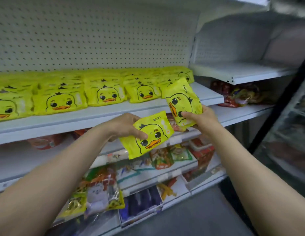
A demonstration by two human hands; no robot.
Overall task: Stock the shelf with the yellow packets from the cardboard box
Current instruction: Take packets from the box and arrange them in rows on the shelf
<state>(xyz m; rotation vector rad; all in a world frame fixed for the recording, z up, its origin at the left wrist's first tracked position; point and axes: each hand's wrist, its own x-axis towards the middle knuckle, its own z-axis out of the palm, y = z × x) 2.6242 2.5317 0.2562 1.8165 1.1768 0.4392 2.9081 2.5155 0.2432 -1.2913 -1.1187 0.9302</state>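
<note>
Bright, even, cool-white light from above; no hard glare. Soft shadow under each shelf (114,114) board; lower tiers dimmer. Far right dark, heavily smeared by motion blur. Wide-angle distortion: shelf edges bow, forearms stretch at near corners. Centre fairly sharp, duck prints on yellow packets (104,92) legible; far-left packets and pegboard (90,34) soft.

Bright yellow plastic packets (104,96) printed with black-outlined, orange-billed duck faces line a white metal shelf (97,114) backed by white dotted pegboard (97,40).
</note>
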